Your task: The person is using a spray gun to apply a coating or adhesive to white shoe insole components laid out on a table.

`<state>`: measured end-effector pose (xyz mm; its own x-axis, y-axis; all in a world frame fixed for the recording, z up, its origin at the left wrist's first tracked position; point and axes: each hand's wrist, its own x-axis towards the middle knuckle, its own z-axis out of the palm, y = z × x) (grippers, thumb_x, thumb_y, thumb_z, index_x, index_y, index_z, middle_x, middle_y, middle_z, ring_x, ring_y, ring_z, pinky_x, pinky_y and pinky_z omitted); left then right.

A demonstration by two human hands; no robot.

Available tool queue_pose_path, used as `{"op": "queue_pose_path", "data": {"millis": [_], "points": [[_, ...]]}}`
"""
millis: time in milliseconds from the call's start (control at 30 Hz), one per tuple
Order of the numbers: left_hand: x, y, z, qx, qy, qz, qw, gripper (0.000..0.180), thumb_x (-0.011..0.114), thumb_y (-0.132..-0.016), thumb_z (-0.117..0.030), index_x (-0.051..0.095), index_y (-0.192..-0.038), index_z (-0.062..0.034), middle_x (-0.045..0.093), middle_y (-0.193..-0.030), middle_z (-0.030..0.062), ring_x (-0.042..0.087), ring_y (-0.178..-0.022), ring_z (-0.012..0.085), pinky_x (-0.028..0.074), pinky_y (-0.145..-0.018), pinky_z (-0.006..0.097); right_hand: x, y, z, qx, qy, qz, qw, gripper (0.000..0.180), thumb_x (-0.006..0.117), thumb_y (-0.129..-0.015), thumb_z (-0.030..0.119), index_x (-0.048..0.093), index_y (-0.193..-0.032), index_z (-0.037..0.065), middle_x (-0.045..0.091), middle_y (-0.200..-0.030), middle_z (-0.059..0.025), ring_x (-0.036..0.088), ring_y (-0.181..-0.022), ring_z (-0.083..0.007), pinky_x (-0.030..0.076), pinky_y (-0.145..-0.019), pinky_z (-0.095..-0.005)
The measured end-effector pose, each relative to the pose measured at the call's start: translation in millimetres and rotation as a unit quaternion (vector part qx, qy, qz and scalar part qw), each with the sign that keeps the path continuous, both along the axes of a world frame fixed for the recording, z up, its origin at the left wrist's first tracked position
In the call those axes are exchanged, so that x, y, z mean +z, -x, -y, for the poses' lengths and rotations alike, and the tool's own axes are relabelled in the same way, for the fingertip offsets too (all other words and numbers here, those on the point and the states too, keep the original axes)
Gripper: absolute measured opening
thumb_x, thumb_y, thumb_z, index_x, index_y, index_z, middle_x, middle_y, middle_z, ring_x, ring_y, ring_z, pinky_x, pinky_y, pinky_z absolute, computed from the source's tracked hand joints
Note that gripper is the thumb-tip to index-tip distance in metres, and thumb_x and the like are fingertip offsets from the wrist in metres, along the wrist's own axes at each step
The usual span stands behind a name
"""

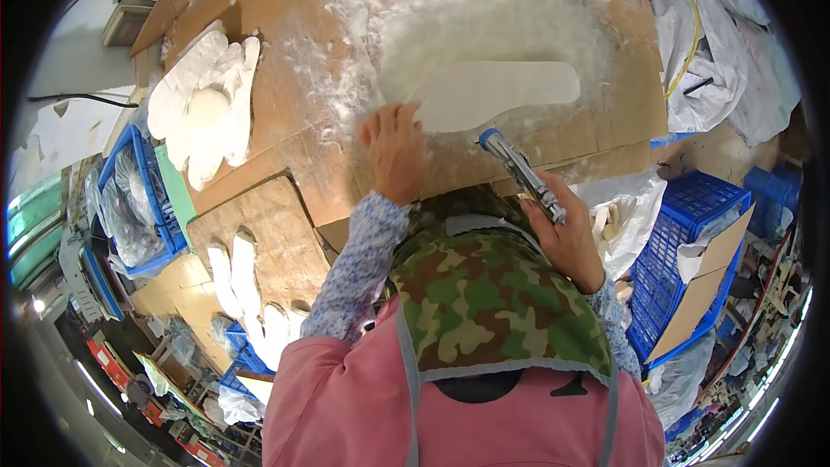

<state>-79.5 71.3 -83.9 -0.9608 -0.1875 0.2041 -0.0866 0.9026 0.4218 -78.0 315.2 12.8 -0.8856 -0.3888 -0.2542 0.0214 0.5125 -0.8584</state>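
On the cardboard sheet (pixel 294 134) in front of me lies a single white insole (pixel 510 91), flat and lengthwise from left to right. Beside its left end is my left hand (pixel 399 156), slightly blurred, fingers apart and a little bent; I cannot tell whether the fingertips touch the insole. My right hand (pixel 566 238) is wrapped round a silver spray gun (pixel 523 177) with a blue front end. That blue end points up and left, just below the insole's near edge. A pale, fluffy coating covers the cardboard around the insole.
A loose pile of white insoles (pixel 207 108) sits on the cardboard's left side. More insoles (pixel 238 272) lie on a brown board (pixel 268 225) at lower left. Blue crates stand left (pixel 143 199) and right (pixel 692 207). White plastic bags (pixel 700 69) and a yellow hose (pixel 694 26) are at upper right.
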Motion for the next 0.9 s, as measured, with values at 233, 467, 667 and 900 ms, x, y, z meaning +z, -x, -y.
{"op": "queue_pose_path", "data": {"millis": [233, 467, 667, 900], "points": [[-38, 38, 11, 0.006, 0.039, 0.045, 0.998, 0.007, 0.055, -0.088, -0.014, 0.057, -0.092, -0.0087, 0.055, -0.097, 0.0100, 0.049, -0.100, 0.0290, 0.032, -0.085, 0.044, 0, -7, 10, -0.013, 0.014, -0.018, 1.000, 0.037, 0.064, -0.084, 0.003, 0.053, -0.120, 0.000, 0.062, -0.107, -0.0206, 0.061, -0.097, -0.0384, 0.049, -0.083, -0.0388], [-28, 32, 80, 0.135, 0.021, 0.039, 0.990, 0.017, 0.049, -0.090, -0.009, 0.056, -0.105, -0.0053, 0.056, -0.109, 0.0123, 0.047, -0.106, 0.0307, 0.029, -0.093, 0.047, -3, -12, 17, 0.022, -0.013, -0.032, 0.999, 0.044, 0.063, -0.081, 0.002, 0.050, -0.124, 0.001, 0.060, -0.112, -0.0207, 0.059, -0.103, -0.0389, 0.048, -0.086, -0.0411], [-17, 19, 53, 0.046, -0.020, -0.118, 0.992, 0.046, 0.049, -0.077, 0.003, 0.055, -0.122, -0.0083, 0.053, -0.123, 0.0124, 0.044, -0.120, 0.0314, 0.023, -0.106, 0.049, -8, -15, 27, 0.022, -0.017, -0.023, 0.999, 0.046, 0.061, -0.080, 0.000, 0.049, -0.124, 0.001, 0.060, -0.113, -0.0205, 0.058, -0.104, -0.0392, 0.048, -0.086, -0.0417], [-20, -27, 15, -0.133, 0.010, 0.045, 0.990, 0.048, 0.053, -0.078, 0.004, 0.061, -0.122, -0.0158, 0.048, -0.136, 0.0035, 0.038, -0.131, 0.0295, 0.015, -0.112, 0.057, -6, -17, 38, 0.019, -0.019, -0.017, 1.000, 0.036, 0.060, -0.081, 0.000, 0.052, -0.117, 0.000, 0.061, -0.105, -0.0208, 0.060, -0.099, -0.0383, 0.047, -0.084, -0.0395]]}}
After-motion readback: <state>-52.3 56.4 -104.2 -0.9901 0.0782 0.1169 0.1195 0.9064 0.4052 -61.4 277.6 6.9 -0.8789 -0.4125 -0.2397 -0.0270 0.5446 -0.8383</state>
